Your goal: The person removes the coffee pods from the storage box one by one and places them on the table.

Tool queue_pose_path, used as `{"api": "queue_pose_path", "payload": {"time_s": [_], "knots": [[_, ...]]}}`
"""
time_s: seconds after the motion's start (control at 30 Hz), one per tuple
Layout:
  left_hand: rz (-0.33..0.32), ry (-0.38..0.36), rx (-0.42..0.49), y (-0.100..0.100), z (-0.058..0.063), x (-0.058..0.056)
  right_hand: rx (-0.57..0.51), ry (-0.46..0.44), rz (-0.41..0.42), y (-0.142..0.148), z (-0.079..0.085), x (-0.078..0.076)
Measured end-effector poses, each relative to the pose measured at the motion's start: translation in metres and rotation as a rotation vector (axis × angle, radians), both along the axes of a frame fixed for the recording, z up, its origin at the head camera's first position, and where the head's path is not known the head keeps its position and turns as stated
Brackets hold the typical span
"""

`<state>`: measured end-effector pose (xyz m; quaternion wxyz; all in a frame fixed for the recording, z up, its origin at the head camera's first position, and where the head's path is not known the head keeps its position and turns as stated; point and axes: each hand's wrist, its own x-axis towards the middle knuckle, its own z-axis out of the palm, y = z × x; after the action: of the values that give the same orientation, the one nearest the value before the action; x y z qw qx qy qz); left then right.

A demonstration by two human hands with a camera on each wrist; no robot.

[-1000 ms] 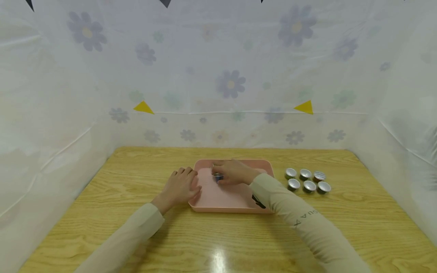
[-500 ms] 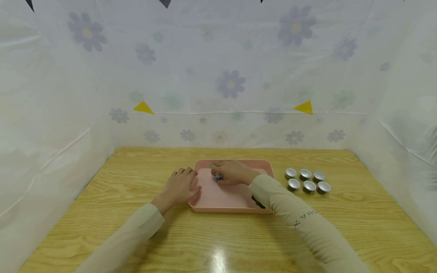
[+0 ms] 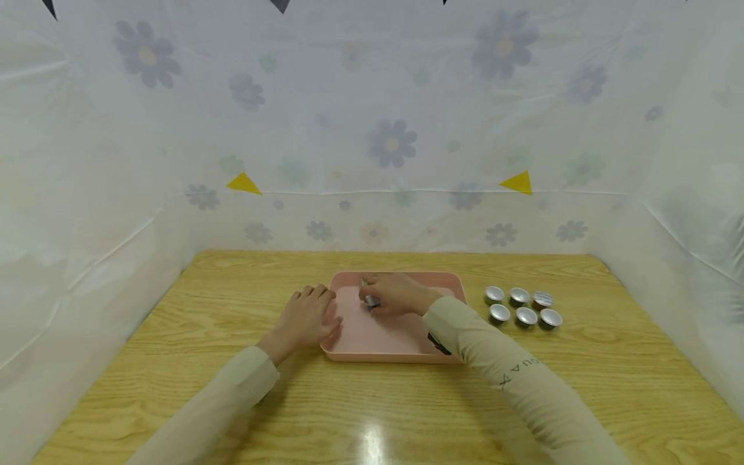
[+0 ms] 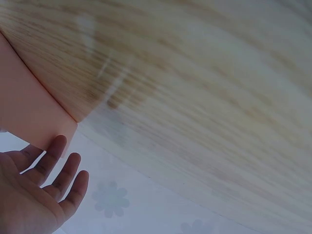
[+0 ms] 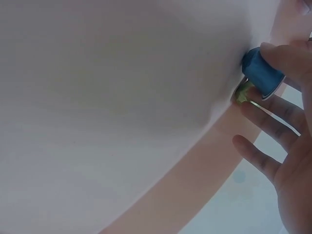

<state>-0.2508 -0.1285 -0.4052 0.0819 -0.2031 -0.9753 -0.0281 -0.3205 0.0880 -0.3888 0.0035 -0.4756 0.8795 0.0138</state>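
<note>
In the head view my right hand (image 3: 398, 294) reaches into the pink tray (image 3: 383, 357) and pinches a blue coffee capsule (image 3: 372, 301) by its sides. The right wrist view shows the blue capsule (image 5: 263, 73) between thumb and index finger, close to the tray floor. Just behind it stands a green capsule (image 5: 242, 92), partly hidden by the fingers. My left hand (image 3: 308, 316) is at the tray's left rim, fingers loosely bent and holding nothing. From the left wrist, that hand (image 4: 36, 190) has its fingertips by the tray's corner (image 4: 36, 107).
To the right of the tray, several capsules stand lid-up in two rows, among them a silver-lidded capsule (image 3: 526, 316) and a striped-lid capsule (image 3: 543, 299). The wooden table (image 3: 349, 413) is enclosed by a flowered white curtain (image 3: 325, 129).
The blue capsule in my right hand has tilted slightly, its lid turning more toward the head camera. Both hands otherwise stay almost in place.
</note>
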Motion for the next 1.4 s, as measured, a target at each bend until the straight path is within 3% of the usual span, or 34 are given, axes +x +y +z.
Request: {"api": "queue_pose_path", "payload": {"time_s": [0.6, 0.87, 1.4], "knots": [[-0.001, -0.005, 0.006, 0.000, -0.001, -0.001, -0.044, 0.038, 0.057, 0.001, 0.007, 0.002], [-0.004, 0.003, 0.005, 0.000, 0.000, 0.000, -0.039, 0.040, 0.039, 0.004, 0.011, 0.002], [0.002, -0.001, 0.003, 0.000, 0.000, 0.000, -0.004, 0.135, 0.026, 0.017, 0.027, 0.005]]}}
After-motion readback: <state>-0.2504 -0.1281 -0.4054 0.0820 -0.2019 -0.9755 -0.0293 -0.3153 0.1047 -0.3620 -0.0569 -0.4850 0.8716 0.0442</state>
